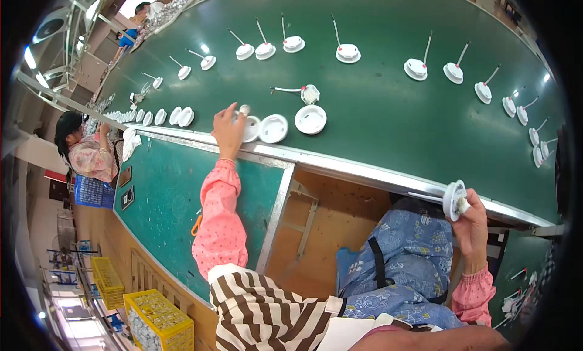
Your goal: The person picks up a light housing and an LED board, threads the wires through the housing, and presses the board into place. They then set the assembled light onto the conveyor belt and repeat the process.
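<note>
My left hand [229,129] reaches over the table's edge, fingers bent but apart, with a white cover on one fingertip. Right beside it is a white round lamp housing [252,130]; the hand partly overlaps it, and I see no firm grip. Two more white housings, a shallow one [273,129] and a deeper cup [310,119], lie to its right. Behind them rests a small white module [310,95] with a wire. Low on the right, my right hand [472,226] is closed on a white round lamp [453,201] tilted on edge, its thin wire pointing left.
Finished-looking lamps with upright wires [348,53] form an arc across the green table [376,108]. Several housings [160,117] line the left edge. A lower green side table [176,193] holds orange-handled scissors [197,224]. A co-worker [85,144] sits left; yellow crates [159,320] stand below.
</note>
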